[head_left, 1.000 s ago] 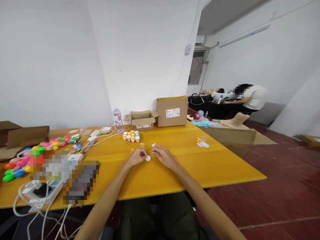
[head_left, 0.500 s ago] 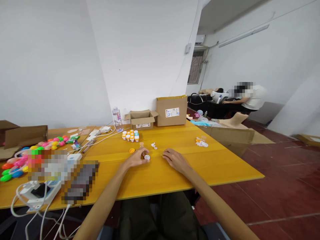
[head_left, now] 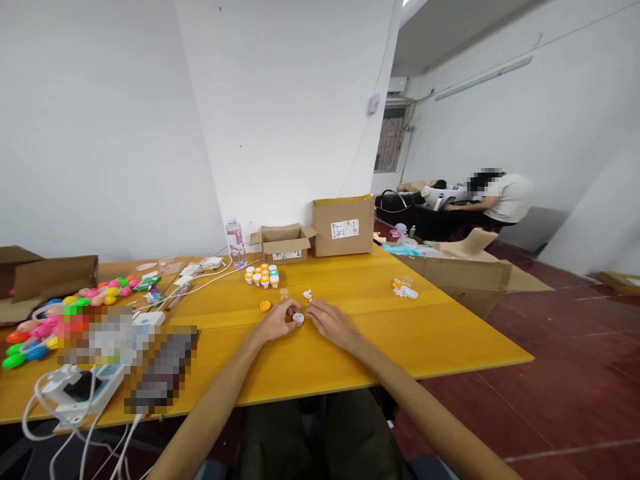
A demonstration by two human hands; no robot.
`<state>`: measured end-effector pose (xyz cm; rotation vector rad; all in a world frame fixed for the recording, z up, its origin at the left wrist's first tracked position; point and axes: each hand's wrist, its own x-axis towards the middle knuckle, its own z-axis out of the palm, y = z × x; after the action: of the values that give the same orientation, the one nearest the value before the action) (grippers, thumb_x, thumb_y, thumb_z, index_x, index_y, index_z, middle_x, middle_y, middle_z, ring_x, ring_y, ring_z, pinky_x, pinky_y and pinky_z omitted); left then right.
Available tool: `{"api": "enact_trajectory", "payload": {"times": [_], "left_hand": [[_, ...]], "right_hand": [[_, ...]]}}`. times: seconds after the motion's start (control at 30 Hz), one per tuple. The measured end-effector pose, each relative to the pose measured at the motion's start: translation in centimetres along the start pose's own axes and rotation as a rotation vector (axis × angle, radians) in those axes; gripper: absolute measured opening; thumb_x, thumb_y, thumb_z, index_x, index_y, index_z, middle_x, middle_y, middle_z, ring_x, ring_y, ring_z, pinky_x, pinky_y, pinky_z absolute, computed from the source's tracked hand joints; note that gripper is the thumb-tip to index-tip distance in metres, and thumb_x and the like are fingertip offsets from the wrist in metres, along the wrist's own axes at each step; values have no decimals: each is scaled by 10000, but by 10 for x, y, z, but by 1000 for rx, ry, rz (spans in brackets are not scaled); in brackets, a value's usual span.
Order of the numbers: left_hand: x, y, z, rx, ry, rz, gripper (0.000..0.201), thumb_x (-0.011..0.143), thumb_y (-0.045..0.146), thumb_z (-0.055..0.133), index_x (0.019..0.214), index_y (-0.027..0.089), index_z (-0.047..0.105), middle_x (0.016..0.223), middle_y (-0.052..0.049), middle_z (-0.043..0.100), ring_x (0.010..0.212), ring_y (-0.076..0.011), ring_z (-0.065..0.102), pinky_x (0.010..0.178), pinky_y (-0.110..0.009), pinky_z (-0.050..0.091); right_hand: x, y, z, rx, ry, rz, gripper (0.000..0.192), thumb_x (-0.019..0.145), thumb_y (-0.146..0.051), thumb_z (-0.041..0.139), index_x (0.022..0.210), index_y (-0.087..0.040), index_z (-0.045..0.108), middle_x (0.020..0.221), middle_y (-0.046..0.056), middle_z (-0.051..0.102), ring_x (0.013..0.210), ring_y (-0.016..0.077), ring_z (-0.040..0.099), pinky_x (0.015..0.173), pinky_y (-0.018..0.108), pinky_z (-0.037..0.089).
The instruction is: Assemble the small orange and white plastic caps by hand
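Note:
My left hand [head_left: 281,321] is closed around the edge of a small white round cap [head_left: 298,318], held just above the table. Beside it, my right hand [head_left: 330,321] has its fingers bent together, with the tips close to a little pile of small white pieces [head_left: 307,293]; whatever they pinch is too small to make out. An orange cap [head_left: 265,306] lies left of my left hand. Behind that hand stands a small clear container [head_left: 284,293]. Farther back is a cluster of small bottles [head_left: 262,276] with white, orange and teal parts.
Cardboard boxes [head_left: 343,227] and a water bottle [head_left: 237,243] line the wall. White and orange parts [head_left: 405,289] lie at the right. Colourful plastic balls, a power strip [head_left: 90,393] with cables and a dark phone [head_left: 165,367] crowd the left. A person sits far right.
My right hand has moved left, toward the small white pieces and my left hand. The left hand with the white cap has shifted slightly right.

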<state>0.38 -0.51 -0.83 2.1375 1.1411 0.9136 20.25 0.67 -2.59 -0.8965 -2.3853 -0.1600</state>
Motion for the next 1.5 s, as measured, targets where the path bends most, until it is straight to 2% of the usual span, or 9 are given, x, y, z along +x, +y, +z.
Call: {"api": "enact_trajectory", "payload": {"times": [0.17,0.6,0.8,0.93,1.5], "left_hand": [[0,-5,4,-70,1,3,175,750,212,610,914,186,553,791,8,595,726,-134,544,714,-267,472],[1,-4,3,-114,-7,2,187,737,224,635,899,180,552,782,10,583,712,-134,539,714,-275,471],[0,-7,4,-107,-7,-11,196,749,243,623,923,178,563,769,8,579,715,-137,535,699,-272,471],[-1,-6,3,-85,-6,-5,208,758,255,623,945,182,569,772,7,590,718,-141,544,701,-277,474],[-2,1,1,-12,6,35,165,774,241,611,919,184,558,800,0,586,719,-140,539,709,-272,467]], "right_hand": [[11,-20,4,123,54,-46,200,927,-123,444,937,-213,622,1001,71,647,913,181,622,776,291,516],[8,-15,11,-10,16,-74,274,863,-42,467,1030,-201,615,1041,93,642,966,210,609,795,320,524],[4,-16,10,-7,28,-123,275,851,-64,512,1057,-206,628,1065,101,633,1022,219,598,855,344,514],[2,-18,7,-7,52,-95,308,840,-53,503,1070,-211,633,1085,99,630,1013,216,597,854,348,520],[4,-22,2,5,88,-81,326,813,-4,508,991,-220,676,1036,91,643,990,218,599,856,354,515]]}}
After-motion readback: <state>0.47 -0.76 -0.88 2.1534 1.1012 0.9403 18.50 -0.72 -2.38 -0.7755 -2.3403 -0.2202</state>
